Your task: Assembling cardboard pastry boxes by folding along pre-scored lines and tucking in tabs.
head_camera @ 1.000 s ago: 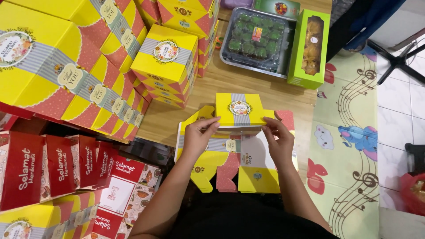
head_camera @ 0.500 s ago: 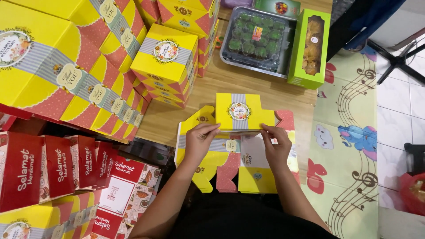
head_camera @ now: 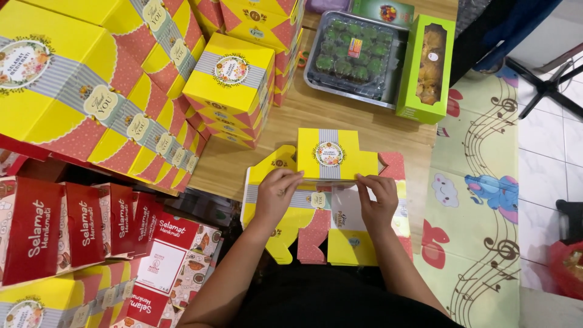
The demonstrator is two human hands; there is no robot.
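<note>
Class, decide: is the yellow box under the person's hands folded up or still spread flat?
Partly folded: the yellow box has one panel raised, other flaps flat on the floor, both hands on its folds.

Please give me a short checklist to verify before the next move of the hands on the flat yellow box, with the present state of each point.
1. Both hands on the box: left hand and right hand press on the flat yellow box. Ok.
2. Top panel with the round label faces up, not covered. Ok.
3. Box lies on more flat boxes of the same kind; whether only one is gripped: cannot tell.
4. Wooden floor beyond the box is bare up to the tray of green cakes. Ok.
5. Stack of finished yellow boxes stands apart from the left hand. Ok.
</note>
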